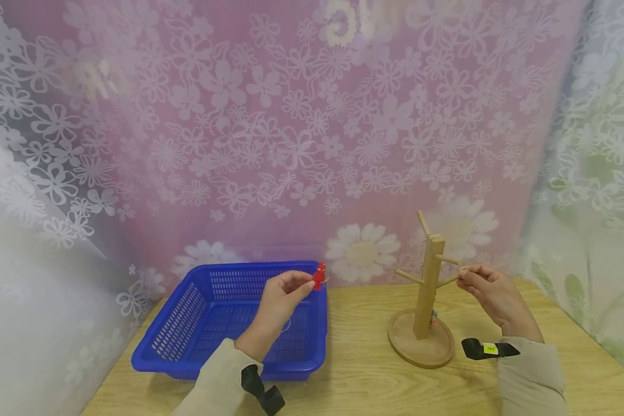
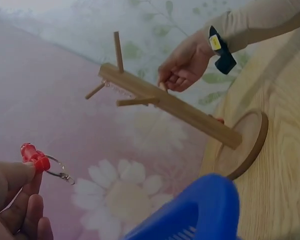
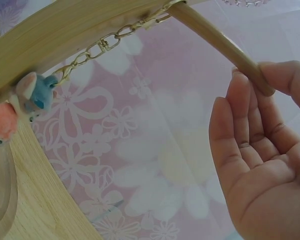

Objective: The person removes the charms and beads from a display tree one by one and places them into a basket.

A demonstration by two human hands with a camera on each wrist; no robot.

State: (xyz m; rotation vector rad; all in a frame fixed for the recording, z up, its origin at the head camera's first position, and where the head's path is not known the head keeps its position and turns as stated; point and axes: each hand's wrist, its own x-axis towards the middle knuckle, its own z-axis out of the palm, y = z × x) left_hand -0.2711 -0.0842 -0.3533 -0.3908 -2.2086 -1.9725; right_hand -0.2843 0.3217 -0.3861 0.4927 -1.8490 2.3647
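My left hand (image 1: 275, 306) pinches a small red figure keychain (image 1: 319, 277) between thumb and fingers, close to the basket's back right corner. Its metal ring (image 2: 54, 161) and clasp hang free in the left wrist view. On the right side stands a wooden rack (image 1: 427, 294) with several pegs and a round base. My right hand (image 1: 494, 294) holds the tip of one peg (image 3: 225, 50) between thumb and fingertips. From the root of that peg hangs a gold chain (image 3: 107, 44) with a blue, white and pink plush charm (image 3: 35, 105). Clear beads (image 2: 117, 90) hang near the rack's top.
A blue plastic basket (image 1: 319, 346) sits on the left of the wooden table (image 1: 359, 381). Inside it lies a pale beaded loop (image 1: 286, 326). A flowered pink curtain (image 1: 291, 144) closes off the back, with pale curtains at both sides.
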